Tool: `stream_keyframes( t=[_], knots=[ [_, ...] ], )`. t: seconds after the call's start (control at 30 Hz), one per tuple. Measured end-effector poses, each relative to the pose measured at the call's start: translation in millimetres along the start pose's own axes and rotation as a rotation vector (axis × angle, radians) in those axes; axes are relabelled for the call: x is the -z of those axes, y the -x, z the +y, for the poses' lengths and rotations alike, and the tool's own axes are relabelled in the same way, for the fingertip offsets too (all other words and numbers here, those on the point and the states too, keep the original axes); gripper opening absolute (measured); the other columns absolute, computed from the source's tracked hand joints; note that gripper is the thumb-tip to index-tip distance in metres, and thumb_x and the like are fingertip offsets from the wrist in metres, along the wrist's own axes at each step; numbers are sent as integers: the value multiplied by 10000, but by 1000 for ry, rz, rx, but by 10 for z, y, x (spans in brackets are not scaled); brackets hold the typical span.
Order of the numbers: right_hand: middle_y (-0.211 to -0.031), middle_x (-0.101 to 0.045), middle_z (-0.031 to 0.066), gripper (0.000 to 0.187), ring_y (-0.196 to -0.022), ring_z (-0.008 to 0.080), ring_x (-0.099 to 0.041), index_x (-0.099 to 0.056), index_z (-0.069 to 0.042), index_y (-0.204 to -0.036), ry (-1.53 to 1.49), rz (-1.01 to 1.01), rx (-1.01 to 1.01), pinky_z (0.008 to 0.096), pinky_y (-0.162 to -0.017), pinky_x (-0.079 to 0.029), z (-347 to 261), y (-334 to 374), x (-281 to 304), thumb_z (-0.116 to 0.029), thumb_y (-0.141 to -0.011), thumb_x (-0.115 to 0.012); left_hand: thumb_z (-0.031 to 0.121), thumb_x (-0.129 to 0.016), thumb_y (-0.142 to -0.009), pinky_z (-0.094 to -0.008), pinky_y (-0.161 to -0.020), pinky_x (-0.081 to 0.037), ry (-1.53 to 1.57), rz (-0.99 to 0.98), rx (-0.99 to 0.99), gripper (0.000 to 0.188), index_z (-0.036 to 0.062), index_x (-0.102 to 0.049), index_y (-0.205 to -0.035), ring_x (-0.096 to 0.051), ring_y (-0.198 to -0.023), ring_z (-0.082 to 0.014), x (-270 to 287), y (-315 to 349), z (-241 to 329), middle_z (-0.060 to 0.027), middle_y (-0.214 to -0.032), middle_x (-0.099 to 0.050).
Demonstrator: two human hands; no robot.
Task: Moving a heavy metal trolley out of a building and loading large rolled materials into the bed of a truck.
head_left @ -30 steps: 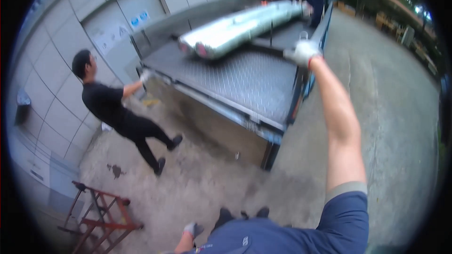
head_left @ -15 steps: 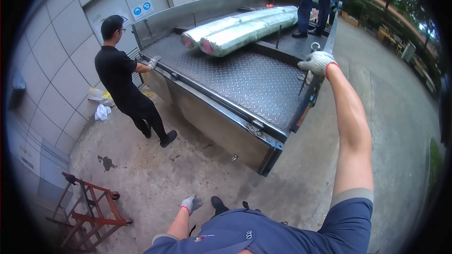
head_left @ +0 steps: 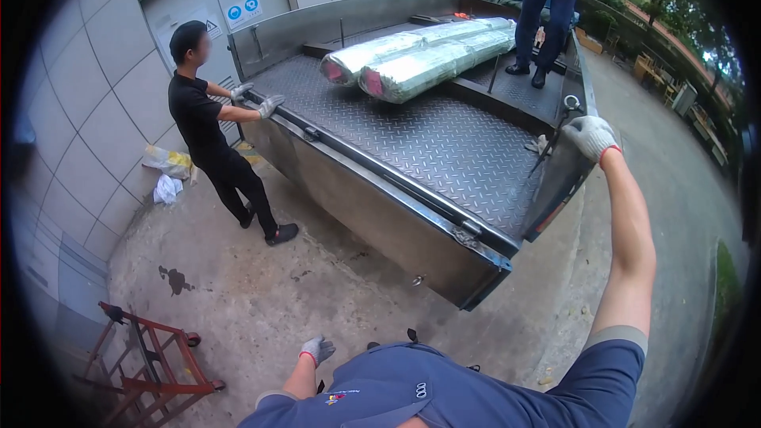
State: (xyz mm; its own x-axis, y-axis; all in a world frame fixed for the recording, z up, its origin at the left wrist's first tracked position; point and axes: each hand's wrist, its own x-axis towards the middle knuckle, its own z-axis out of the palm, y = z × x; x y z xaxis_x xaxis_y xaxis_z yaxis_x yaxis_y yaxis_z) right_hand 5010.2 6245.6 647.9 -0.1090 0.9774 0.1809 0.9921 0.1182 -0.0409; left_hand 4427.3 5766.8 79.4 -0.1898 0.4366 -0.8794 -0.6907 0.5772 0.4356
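My right hand (head_left: pixel 593 136), in a white knit glove with a red cuff, is wrapped over the top edge of the truck bed's side panel (head_left: pixel 564 178). A metal ring sits just beyond my fingers. My left hand (head_left: pixel 319 350), gloved alike, hangs low by my body with its fingers stretched out, holding nothing. Ahead, the lowered tailgate (head_left: pixel 372 222) hangs at the rear of the diamond-plate bed (head_left: pixel 444 143). Two long bundles in silvery wrapping (head_left: pixel 436 63), pink at their near ends, lie on the bed.
A co-worker in black (head_left: pixel 214 127) stands at the left, both gloved hands on the tailgate's edge. Another person (head_left: pixel 543 16) stands on the bed. A red metal cart frame (head_left: pixel 158 364) stands low left. White bags (head_left: pixel 167 189) lie by the tiled wall (head_left: pixel 87 103).
My right hand has shifted right along with the side panel in the picture. The co-worker now has both hands on the tailgate's edge. The whole view has shifted slightly.
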Motion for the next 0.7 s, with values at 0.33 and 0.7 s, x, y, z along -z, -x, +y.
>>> stream_keyframes(
  t=[0.33,0.7],
  knots=[
    [-1061,-743,207,329,-1010,395,-698,-793,-88,-1040,86,168,-83,476,-922,-542,-282,-212,2,-346,-959,-605,327,-492,-1077,-586,-1157,-426,-64,-36,-13,601,-58,-372,-1522,-498,-1369,-534,196,-405,942,-340,-1527,-465],
    [-1078,-737,215,350,-1042,400,-687,-789,-93,-1041,76,241,-97,495,-934,-532,-340,-227,-143,-379,-988,-595,280,-498,-1059,-636,-1090,-473,-10,1,-11,563,-40,-374,-1505,-540,-1295,-573,226,-592,1038,-357,-1486,-492]
  ],
)
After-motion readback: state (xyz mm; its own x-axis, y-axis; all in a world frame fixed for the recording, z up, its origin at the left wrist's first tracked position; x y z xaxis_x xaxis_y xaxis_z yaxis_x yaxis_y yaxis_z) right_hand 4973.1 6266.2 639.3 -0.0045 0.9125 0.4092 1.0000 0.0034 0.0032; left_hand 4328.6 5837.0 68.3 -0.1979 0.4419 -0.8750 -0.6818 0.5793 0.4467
